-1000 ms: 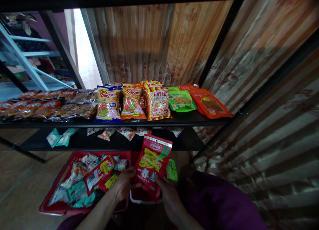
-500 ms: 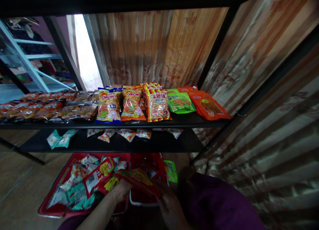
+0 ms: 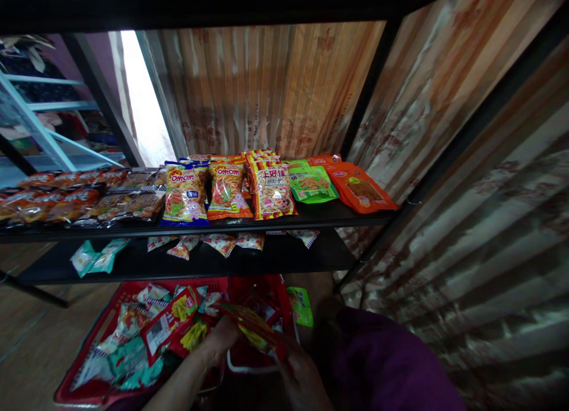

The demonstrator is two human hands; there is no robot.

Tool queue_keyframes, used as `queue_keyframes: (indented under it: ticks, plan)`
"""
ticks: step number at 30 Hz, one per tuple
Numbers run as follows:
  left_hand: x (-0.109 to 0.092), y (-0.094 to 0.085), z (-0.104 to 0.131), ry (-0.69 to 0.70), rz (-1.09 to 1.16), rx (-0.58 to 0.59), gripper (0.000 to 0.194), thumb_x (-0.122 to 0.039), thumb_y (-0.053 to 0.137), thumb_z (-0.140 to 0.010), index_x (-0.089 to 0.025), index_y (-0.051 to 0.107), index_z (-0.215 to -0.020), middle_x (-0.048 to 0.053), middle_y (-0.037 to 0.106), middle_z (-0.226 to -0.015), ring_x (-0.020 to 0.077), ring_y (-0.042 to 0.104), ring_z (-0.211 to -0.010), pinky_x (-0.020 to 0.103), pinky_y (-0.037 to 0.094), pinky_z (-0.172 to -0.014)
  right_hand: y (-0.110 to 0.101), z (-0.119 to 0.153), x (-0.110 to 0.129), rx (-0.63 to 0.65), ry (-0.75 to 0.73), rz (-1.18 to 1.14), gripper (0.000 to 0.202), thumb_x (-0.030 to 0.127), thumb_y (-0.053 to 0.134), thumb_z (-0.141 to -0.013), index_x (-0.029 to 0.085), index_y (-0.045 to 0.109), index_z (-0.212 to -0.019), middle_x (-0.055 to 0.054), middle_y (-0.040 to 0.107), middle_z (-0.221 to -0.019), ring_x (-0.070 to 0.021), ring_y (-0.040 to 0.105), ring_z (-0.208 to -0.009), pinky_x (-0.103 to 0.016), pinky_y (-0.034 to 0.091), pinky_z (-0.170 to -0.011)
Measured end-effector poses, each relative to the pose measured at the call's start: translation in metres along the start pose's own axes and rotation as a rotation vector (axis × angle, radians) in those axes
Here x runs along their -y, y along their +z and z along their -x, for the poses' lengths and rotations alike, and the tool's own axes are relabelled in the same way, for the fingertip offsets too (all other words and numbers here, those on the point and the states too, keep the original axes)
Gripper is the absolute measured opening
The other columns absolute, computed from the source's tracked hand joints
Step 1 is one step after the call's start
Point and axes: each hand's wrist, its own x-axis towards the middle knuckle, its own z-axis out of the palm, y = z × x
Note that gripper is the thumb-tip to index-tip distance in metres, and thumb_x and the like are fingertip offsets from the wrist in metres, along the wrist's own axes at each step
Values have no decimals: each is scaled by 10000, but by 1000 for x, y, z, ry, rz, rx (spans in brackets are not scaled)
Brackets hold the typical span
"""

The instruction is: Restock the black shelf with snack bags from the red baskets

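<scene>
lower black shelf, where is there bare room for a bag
The lower black shelf is bare left of the teal plastic packets, in front of the small white-and-red packets and right of them. The black shelf above is crowded with plastic snack bags.

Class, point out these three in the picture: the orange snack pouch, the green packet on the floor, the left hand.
Orange snack pouch (image 3: pixel 362 188): head view, front.
Green packet (image 3: pixel 300 306): head view, printed face.
Left hand (image 3: pixel 221 338): head view, back.
</scene>
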Motion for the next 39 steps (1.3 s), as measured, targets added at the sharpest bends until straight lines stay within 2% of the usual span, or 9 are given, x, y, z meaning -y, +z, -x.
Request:
queue_keyframes:
  ticks: [5,9,12,18,24,33,39]
  plan:
    - [-13,20,4,-22,-153,102,342,-108,579,-576,-143,718,-886,73,721,-748,251,657,-794,335,505,-696,4,-2,-10,-89,213,-200,537,653,551,-725,202,715,-965,-107,715,-965,-295,643,-919,-406,494,-858]
    - [-10,22,2,-29,-166,98,430,-70,495,-543,-144,714,-906,51,719,-734,200,645,-686,267,485,-584,2,-2,-11,-115,269,-261,614,723,550,-667,178,717,-894,-107,718,-905,-301,640,-923,-409,484,-859]
    - [-10,21,1,-47,-164,93,415,-83,488,-553,-134,708,-901,48,712,-716,168,622,-613,252,475,-567,0,-2,-14,-129,261,-279,608,716,558,-667,177,710,-903,-103,717,-905,-298,623,-985,-403,467,-894]
    - [-18,25,6,-38,-118,131,340,-141,559,-589,-135,693,-901,63,703,-761,182,631,-712,250,475,-591,-3,-3,-16,-129,240,-273,602,684,552,-702,174,697,-987,-107,714,-941,-294,631,-972,-402,471,-887]
    - [-15,22,4,-46,-68,134,317,-147,541,-600,-133,687,-881,61,694,-807,171,623,-705,261,485,-609,-7,-3,-9,-153,252,-283,548,650,584,-695,186,704,-961,-93,712,-971,-280,646,-932,-376,482,-867]
    - [-18,18,2,-37,-77,149,309,-169,546,-605,-148,681,-882,62,704,-878,194,637,-807,252,479,-625,-4,-4,-13,-164,211,-149,495,625,567,-728,221,710,-976,-82,721,-928,-291,651,-905,-361,496,-822]
    - [-18,18,3,-37,-73,135,276,-193,573,-608,-146,689,-854,62,704,-806,206,643,-796,270,480,-652,-5,-2,-9,-131,185,-87,492,606,529,-774,196,704,-983,-105,711,-997,-297,640,-949,-382,479,-861]
